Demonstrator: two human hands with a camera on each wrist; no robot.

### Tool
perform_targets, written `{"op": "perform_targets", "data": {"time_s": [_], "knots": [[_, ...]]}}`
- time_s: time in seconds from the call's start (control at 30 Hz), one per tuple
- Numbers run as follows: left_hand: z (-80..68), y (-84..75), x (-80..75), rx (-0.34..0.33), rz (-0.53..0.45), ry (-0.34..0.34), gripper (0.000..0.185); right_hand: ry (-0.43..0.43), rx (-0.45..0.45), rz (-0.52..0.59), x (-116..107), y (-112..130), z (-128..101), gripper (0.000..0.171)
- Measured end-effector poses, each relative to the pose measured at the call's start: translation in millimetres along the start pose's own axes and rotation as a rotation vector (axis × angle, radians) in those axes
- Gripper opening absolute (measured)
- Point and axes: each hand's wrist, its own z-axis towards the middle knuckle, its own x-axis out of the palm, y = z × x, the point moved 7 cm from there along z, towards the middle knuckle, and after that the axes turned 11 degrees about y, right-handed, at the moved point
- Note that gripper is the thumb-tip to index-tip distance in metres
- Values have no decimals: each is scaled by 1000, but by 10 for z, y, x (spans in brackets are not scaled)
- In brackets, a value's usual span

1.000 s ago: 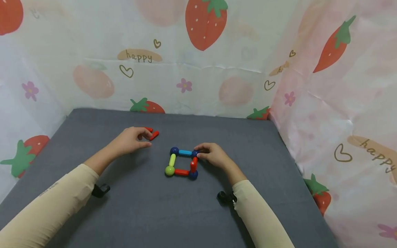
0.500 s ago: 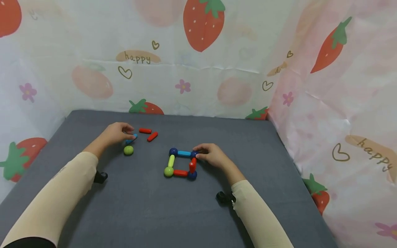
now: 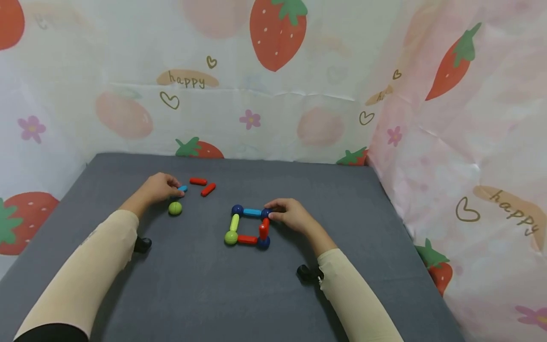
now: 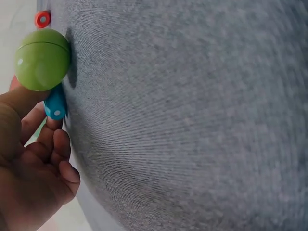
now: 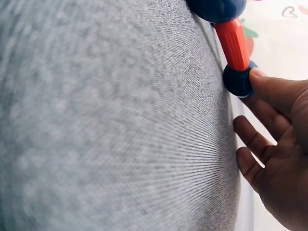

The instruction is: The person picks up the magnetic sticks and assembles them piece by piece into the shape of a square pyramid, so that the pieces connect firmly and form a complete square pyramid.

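A square of sticks and balls lies mid-mat: a blue stick at the back, a yellow-green one on the left, red ones at the front and right. My right hand pinches the dark blue ball at its back right corner; the right wrist view shows my thumb against that dark blue ball below the red stick. My left hand pinches a loose blue stick at the back left, with a loose green ball just in front. In the left wrist view the green ball sits beside the blue stick.
Two loose red sticks lie right of my left hand. The grey mat is walled at the back and both sides by strawberry-print sheeting.
My left hand has moved left from the red sticks to the blue stick, uncovering the green ball. My right hand has stayed on the square's corner ball.
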Motion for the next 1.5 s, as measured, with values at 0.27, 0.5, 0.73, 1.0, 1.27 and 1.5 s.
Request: {"op": "perform_targets", "data": {"time_s": [0.27,0.5,0.73,1.0,1.27,1.5], "knots": [[-6,-74,-39,-10,-27,-34,34,5,-3,8,-8,-3,12,26],[-143,-290,-124,37,-83,-138,36,-3,3,15,10,-13,7,26],[-317,-612,-124,103,-88,-155,40,7,3,13,31,-25,6,26],[-487,-866,-7,172,-109,-144,42,-7,7,20,-5,-17,8,25],[-631,-1009,144,213,-140,-145,39,2,7,14,-1,-23,9,26],[-779,-1193,303,268,-144,-128,31,-4,8,24,0,-12,2,26]]}}
